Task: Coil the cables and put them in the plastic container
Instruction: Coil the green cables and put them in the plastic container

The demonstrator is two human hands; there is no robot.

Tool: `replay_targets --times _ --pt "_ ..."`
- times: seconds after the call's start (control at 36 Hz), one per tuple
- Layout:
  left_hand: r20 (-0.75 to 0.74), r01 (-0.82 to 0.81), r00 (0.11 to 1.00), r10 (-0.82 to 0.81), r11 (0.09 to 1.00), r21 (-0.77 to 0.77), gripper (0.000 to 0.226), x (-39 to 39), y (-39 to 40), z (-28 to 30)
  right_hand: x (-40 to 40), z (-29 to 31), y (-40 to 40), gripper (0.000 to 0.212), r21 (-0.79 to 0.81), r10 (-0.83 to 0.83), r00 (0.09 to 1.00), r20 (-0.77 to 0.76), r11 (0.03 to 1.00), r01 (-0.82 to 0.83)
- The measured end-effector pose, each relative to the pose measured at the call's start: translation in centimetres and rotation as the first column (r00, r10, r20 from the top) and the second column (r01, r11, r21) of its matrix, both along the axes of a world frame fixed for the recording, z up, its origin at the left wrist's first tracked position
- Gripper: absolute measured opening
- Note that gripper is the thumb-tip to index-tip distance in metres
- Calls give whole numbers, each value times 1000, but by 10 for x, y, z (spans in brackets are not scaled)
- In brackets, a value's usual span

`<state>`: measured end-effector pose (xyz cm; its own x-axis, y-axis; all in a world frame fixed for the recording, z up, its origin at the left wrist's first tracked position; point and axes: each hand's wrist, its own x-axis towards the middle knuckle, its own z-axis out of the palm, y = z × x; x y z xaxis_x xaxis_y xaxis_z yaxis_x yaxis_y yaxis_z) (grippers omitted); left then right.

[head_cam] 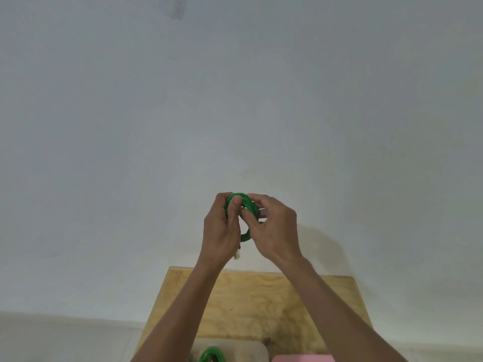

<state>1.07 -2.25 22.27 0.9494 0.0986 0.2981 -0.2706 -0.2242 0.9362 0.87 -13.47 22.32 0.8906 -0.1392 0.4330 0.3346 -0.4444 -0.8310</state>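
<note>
A green cable wound into a small coil is held up in front of the wall, above the far edge of the wooden table. My left hand grips the coil's left side, thumb on top. My right hand pinches its right side with curled fingers. A white connector hangs below my left palm. At the bottom edge a plastic container holds another green cable.
A pink object lies at the bottom edge, right of the container. A plain white wall fills the view behind the table. The floor shows at the lower left, beside the table.
</note>
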Motion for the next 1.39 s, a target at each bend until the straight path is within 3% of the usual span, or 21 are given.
replay_targets --times 0.19,0.33,0.56,0.81,1.08,1.22,1.39 --pt "-4 -21 1000 22 996 91 32 -2 3 -11 0 2 -2 22 -73 12 995 -102 997 -19" --pt "-41 -7 999 9 999 32 40 -3 6 -20 0 -9 9 13 -198 -49 999 -7 979 47" --pt "-56 -12 998 14 1000 25 35 -2 22 -37 -6 -23 26 32 -88 -70 997 -24 994 68" --pt "-151 42 987 -53 996 -75 38 -7 51 -51 -14 -43 47 30 5 -128 988 -87 992 129" --pt "-226 117 967 -121 993 -28 34 -19 92 -85 -34 -80 76 30 -14 -175 964 -200 984 176" --pt "-248 150 962 -117 981 122 38 -25 108 -128 -51 -109 80 31 -33 -228 933 -280 973 228" --pt "-268 93 963 8 928 362 44 -50 133 -195 -83 -154 67 32 -108 -271 873 -406 963 249"
